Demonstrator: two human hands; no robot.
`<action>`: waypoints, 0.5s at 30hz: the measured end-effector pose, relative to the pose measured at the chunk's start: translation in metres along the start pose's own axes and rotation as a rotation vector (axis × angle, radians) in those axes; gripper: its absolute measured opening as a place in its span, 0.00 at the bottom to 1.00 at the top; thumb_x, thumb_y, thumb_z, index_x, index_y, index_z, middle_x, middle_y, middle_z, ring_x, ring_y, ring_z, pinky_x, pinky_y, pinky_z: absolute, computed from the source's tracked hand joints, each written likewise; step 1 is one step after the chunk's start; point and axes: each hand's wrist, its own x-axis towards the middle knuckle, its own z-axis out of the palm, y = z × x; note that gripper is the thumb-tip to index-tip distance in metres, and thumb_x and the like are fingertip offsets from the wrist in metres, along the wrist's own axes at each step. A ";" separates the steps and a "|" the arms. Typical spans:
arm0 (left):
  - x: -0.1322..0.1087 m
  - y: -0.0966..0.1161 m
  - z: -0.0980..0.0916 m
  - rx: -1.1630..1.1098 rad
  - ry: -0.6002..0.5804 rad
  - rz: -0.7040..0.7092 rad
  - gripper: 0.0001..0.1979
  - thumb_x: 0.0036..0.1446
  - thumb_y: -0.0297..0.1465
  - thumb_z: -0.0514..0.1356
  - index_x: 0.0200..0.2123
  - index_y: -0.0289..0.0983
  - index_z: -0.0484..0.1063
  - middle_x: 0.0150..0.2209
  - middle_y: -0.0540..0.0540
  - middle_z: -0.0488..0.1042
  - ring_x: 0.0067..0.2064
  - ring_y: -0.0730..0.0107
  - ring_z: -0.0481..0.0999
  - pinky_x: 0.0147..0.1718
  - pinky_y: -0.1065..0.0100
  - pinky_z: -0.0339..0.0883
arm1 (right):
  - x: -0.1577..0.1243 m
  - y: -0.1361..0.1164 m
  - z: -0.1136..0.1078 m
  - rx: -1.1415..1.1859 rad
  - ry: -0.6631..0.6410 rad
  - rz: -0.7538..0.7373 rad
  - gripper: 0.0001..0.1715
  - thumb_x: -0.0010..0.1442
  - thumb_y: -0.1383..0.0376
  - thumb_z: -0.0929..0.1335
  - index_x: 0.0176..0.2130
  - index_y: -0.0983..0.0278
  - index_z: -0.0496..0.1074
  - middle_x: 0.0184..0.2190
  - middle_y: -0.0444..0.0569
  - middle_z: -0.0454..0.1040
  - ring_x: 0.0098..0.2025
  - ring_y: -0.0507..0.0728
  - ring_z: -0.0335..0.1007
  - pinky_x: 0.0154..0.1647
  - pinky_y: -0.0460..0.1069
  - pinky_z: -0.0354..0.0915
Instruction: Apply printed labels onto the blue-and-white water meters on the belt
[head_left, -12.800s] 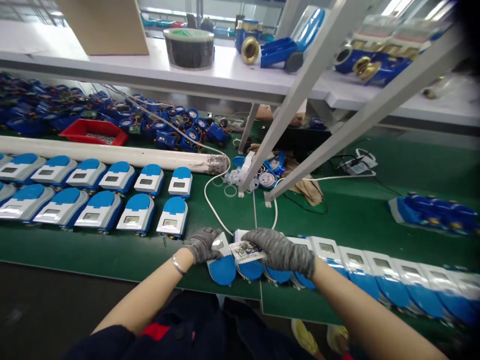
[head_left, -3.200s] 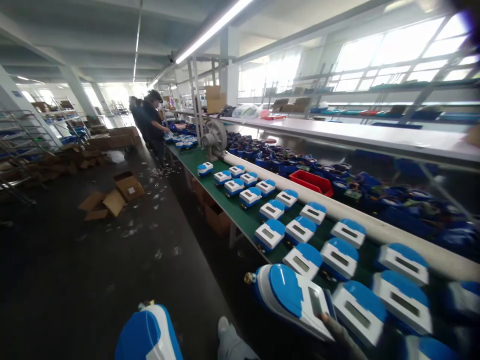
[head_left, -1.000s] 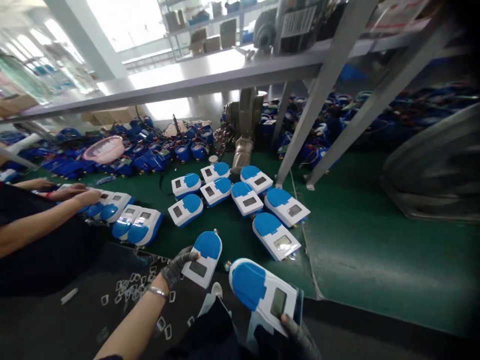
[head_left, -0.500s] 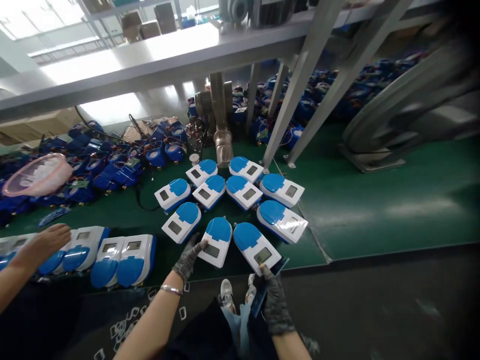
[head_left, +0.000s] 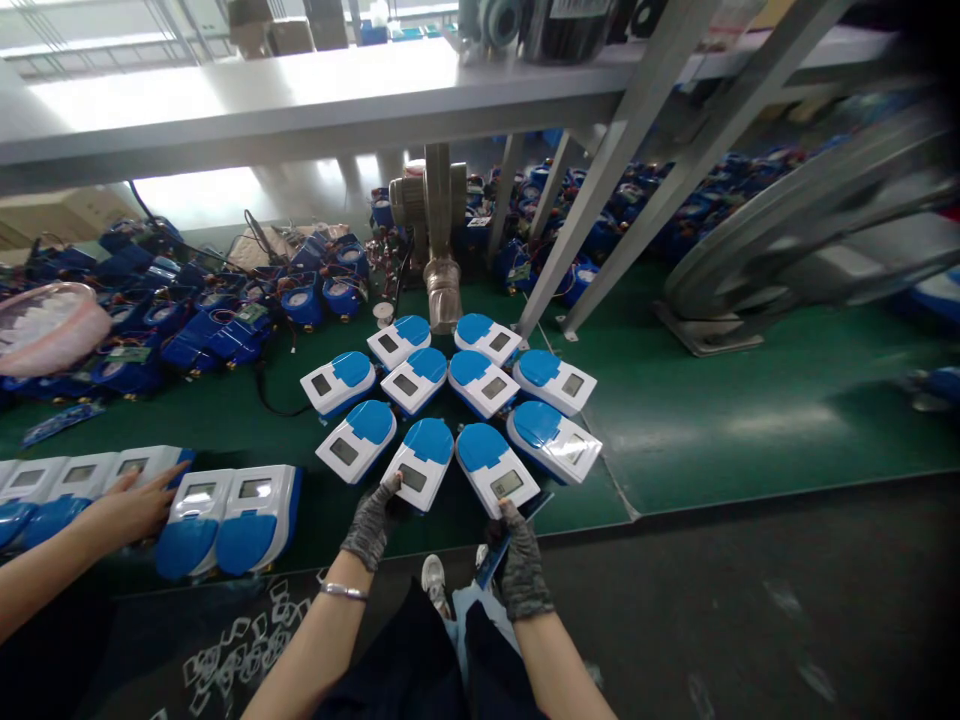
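My left hand [head_left: 371, 522], in a grey knit glove, grips the near end of a blue-and-white meter [head_left: 420, 462] lying on the green mat [head_left: 712, 430]. My right hand [head_left: 519, 567], also gloved, holds the near edge of a second meter [head_left: 495, 478] beside it, with a thin blue card [head_left: 517, 525] pinned under the fingers. Both meters sit at the front of a cluster of several like meters [head_left: 480, 382] fanned out near the mat's front edge.
Another person's hand [head_left: 135, 505] rests on a row of meters [head_left: 202, 510] at the left. Blue meter bodies [head_left: 225, 320] pile up behind, with a pink bowl [head_left: 45, 330]. Slanted grey shelf legs [head_left: 600, 200] and a metal blower [head_left: 439, 240] stand on the mat. Small clips [head_left: 225, 650] litter the dark floor.
Both meters have been set down on the mat at the front of the cluster and pushed slightly forward. The other person's hand has moved onto the left row.
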 end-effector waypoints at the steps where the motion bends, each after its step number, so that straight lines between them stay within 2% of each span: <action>1: 0.002 0.000 0.001 -0.018 -0.001 -0.004 0.24 0.49 0.25 0.72 0.51 0.30 0.74 0.45 0.36 0.82 0.47 0.50 0.82 0.45 0.57 0.80 | -0.001 -0.002 0.005 0.047 -0.002 -0.005 0.21 0.50 0.58 0.77 0.42 0.61 0.73 0.20 0.35 0.71 0.17 0.47 0.58 0.16 0.44 0.56; 4: 0.004 0.001 0.003 -0.026 0.017 0.002 0.26 0.50 0.25 0.71 0.54 0.31 0.73 0.44 0.36 0.82 0.46 0.50 0.83 0.44 0.57 0.80 | -0.003 -0.009 0.015 0.117 0.009 -0.013 0.20 0.50 0.61 0.77 0.43 0.61 0.73 0.25 0.35 0.74 0.19 0.45 0.59 0.21 0.42 0.60; 7: 0.003 0.004 0.006 -0.020 0.023 0.018 0.26 0.51 0.24 0.70 0.55 0.30 0.72 0.44 0.36 0.82 0.44 0.51 0.83 0.43 0.56 0.81 | -0.003 -0.014 0.019 0.084 -0.013 -0.001 0.17 0.53 0.59 0.76 0.41 0.61 0.72 0.23 0.35 0.72 0.19 0.46 0.59 0.21 0.43 0.59; 10: 0.003 0.006 0.006 -0.012 0.029 0.019 0.26 0.52 0.24 0.69 0.56 0.31 0.72 0.43 0.36 0.83 0.44 0.52 0.83 0.42 0.58 0.81 | -0.003 -0.016 0.020 0.039 -0.015 0.017 0.18 0.52 0.56 0.76 0.40 0.62 0.72 0.20 0.36 0.69 0.19 0.47 0.59 0.20 0.43 0.58; 15: 0.004 0.004 0.003 0.020 -0.011 0.039 0.26 0.53 0.26 0.70 0.55 0.32 0.72 0.46 0.36 0.82 0.46 0.51 0.83 0.42 0.56 0.81 | -0.003 -0.022 0.025 0.052 -0.030 -0.019 0.20 0.52 0.59 0.76 0.42 0.62 0.70 0.23 0.36 0.72 0.21 0.46 0.61 0.22 0.42 0.60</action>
